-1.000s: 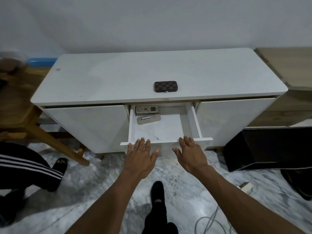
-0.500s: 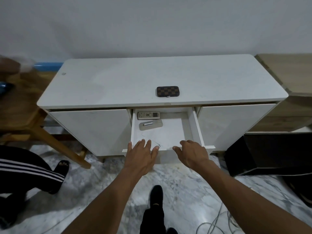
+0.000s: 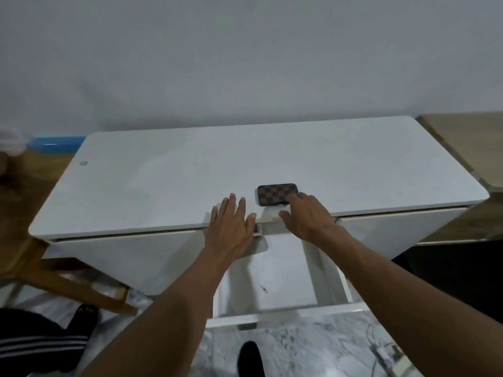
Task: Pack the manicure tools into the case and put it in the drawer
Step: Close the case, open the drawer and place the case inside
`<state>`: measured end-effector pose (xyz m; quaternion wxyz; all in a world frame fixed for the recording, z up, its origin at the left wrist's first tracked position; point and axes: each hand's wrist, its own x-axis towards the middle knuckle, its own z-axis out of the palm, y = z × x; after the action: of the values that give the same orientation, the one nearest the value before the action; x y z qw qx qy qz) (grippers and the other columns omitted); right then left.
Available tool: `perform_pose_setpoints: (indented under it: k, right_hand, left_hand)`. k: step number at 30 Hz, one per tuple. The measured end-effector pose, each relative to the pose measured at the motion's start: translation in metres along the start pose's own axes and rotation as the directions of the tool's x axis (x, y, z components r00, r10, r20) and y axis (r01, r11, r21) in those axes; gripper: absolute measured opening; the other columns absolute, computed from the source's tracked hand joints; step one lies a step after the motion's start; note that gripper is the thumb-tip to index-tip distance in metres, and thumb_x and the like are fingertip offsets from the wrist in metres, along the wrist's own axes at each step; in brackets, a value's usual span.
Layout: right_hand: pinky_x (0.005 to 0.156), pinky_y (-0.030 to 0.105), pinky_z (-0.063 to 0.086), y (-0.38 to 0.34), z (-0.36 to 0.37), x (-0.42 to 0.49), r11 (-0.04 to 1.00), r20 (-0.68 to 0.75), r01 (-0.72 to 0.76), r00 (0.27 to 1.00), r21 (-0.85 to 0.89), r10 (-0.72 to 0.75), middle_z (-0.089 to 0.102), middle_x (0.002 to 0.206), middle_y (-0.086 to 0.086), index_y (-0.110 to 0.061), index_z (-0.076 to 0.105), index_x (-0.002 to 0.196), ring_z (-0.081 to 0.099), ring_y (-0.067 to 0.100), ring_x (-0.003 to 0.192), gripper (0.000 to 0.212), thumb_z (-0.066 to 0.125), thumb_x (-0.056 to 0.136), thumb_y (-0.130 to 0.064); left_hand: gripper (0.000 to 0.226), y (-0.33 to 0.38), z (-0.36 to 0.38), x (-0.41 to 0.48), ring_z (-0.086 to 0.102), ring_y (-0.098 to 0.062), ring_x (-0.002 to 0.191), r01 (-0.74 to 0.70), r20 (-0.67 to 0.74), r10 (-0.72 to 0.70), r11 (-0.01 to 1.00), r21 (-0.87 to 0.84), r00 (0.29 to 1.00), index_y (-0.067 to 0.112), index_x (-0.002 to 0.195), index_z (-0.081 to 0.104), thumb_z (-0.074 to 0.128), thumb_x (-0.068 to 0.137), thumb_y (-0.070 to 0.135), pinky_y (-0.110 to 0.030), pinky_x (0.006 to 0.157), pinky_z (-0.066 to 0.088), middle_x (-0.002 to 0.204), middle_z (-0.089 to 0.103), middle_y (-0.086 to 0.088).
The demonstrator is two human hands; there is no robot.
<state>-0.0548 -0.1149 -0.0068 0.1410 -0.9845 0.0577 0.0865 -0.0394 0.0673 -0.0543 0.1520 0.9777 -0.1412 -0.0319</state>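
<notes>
The checkered case (image 3: 277,194) lies closed on the white worktop (image 3: 163,183), long axis left-right, above the open drawer (image 3: 272,284). The right hand (image 3: 304,216), its grip open and empty, is nearest, the case touched at eleven o'clock; the left hand (image 3: 231,227) is spread flat at the case's eight o'clock.

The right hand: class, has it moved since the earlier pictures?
Yes. The right hand left the drawer front and went up and away to the cabinet top, fingertips now at the checkered case.

Two bare forearms with no sleeves showing, left hand (image 3: 231,227) and right hand (image 3: 306,217) wearing no rings or gloves, one dark shoe (image 3: 251,359) showing at the bottom edge
</notes>
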Motion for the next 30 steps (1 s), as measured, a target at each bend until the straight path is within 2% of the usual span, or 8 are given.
perform_pose_setpoints:
  k: [5, 9, 13, 15, 18, 22, 27, 30]
  right_hand:
    - [0.099, 0.047, 0.047, -0.004, 0.0, 0.034, 1.0, 0.01, 0.015, 1.0, 0.011, -0.015, 0.05, 0.137, 0.009, -0.013, 0.048, 0.132, 0.046, 0.032, 0.123, 0.047, 0.056, 0.088, -0.027]
    - [0.105, 0.048, 0.042, -0.003, 0.004, 0.054, 0.998, 0.072, 0.054, 0.996, -0.026, -0.052, 0.042, 0.144, 0.008, -0.014, 0.041, 0.138, 0.037, 0.032, 0.132, 0.058, 0.059, 0.085, -0.029]
    - [0.105, 0.051, 0.04, 0.002, 0.008, 0.07, 0.993, 0.133, 0.108, 0.986, -0.043, -0.102, 0.042, 0.145, 0.007, -0.015, 0.036, 0.14, 0.035, 0.034, 0.132, 0.066, 0.06, 0.081, -0.033]
    - [0.103, 0.051, 0.042, 0.004, 0.009, 0.075, 0.992, 0.153, 0.125, 0.981, -0.033, -0.118, 0.046, 0.14, 0.007, -0.015, 0.038, 0.138, 0.037, 0.034, 0.129, 0.065, 0.06, 0.079, -0.034]
    - [0.097, 0.048, 0.047, 0.007, 0.008, 0.081, 0.988, 0.18, 0.146, 0.974, -0.044, -0.136, 0.048, 0.135, 0.007, -0.015, 0.041, 0.134, 0.042, 0.034, 0.122, 0.063, 0.06, 0.078, -0.039]
    - [0.096, 0.045, 0.047, 0.012, 0.003, 0.088, 0.981, 0.197, 0.185, 0.966, -0.062, -0.169, 0.048, 0.131, 0.008, -0.018, 0.044, 0.133, 0.044, 0.033, 0.116, 0.063, 0.063, 0.08, -0.044]
    - [0.094, 0.043, 0.047, 0.015, 0.004, 0.075, 0.99, 0.177, 0.137, 0.976, -0.03, -0.13, 0.048, 0.125, 0.01, -0.017, 0.048, 0.127, 0.045, 0.031, 0.112, 0.057, 0.066, 0.079, -0.043]
    - [0.094, 0.043, 0.048, 0.015, 0.006, 0.057, 0.994, 0.17, 0.11, 0.98, -0.016, -0.106, 0.048, 0.124, 0.01, -0.016, 0.049, 0.127, 0.044, 0.031, 0.113, 0.057, 0.067, 0.079, -0.041]
  left_hand:
    - [0.056, -0.008, 0.012, 0.033, 0.005, -0.026, 0.151, -0.046, 0.053, 0.047, 0.999, -0.011, 0.997, 0.017, 0.155, 0.018, 0.022, 0.105, 0.041, -0.045, 0.121, 0.003, 0.164, 0.008, -0.011]
    - [0.057, -0.014, 0.024, 0.049, 0.0, -0.025, 0.151, -0.022, 0.079, 0.02, 0.999, 0.025, 0.997, 0.018, 0.156, 0.012, 0.019, 0.104, 0.04, -0.048, 0.121, 0.005, 0.165, 0.001, -0.009]
    - [0.065, -0.016, 0.034, 0.051, 0.017, -0.032, 0.149, 0.002, 0.046, -0.006, 0.995, 0.095, 0.999, 0.015, 0.154, 0.024, 0.008, 0.098, 0.045, -0.052, 0.119, 0.014, 0.162, 0.019, -0.012]
    - [0.064, -0.015, 0.037, 0.051, 0.027, -0.033, 0.146, 0.016, 0.017, -0.017, 0.995, 0.098, 1.0, 0.013, 0.151, 0.033, 0.014, 0.098, 0.043, -0.054, 0.116, 0.022, 0.158, 0.029, -0.013]
    - [0.061, -0.015, 0.04, 0.05, 0.031, -0.033, 0.145, 0.025, 0.002, -0.026, 0.991, 0.129, 1.0, 0.013, 0.15, 0.035, 0.019, 0.099, 0.042, -0.054, 0.115, 0.026, 0.157, 0.032, -0.013]
    - [0.063, -0.015, 0.042, 0.051, 0.021, -0.03, 0.149, 0.037, 0.016, -0.04, 0.986, 0.162, 0.999, 0.016, 0.154, 0.026, 0.012, 0.099, 0.044, -0.051, 0.119, 0.018, 0.161, 0.022, -0.01]
    - [0.069, -0.015, 0.043, 0.051, 0.006, -0.026, 0.151, 0.037, 0.01, -0.039, 0.989, 0.142, 0.999, 0.02, 0.156, 0.013, 0.0, 0.095, 0.048, -0.048, 0.121, 0.006, 0.164, 0.008, -0.006]
    - [0.063, -0.014, 0.043, 0.049, 0.004, -0.026, 0.152, 0.045, 0.002, -0.046, 0.988, 0.148, 0.999, 0.02, 0.156, 0.009, 0.005, 0.1, 0.046, -0.048, 0.121, 0.005, 0.165, 0.005, -0.006]
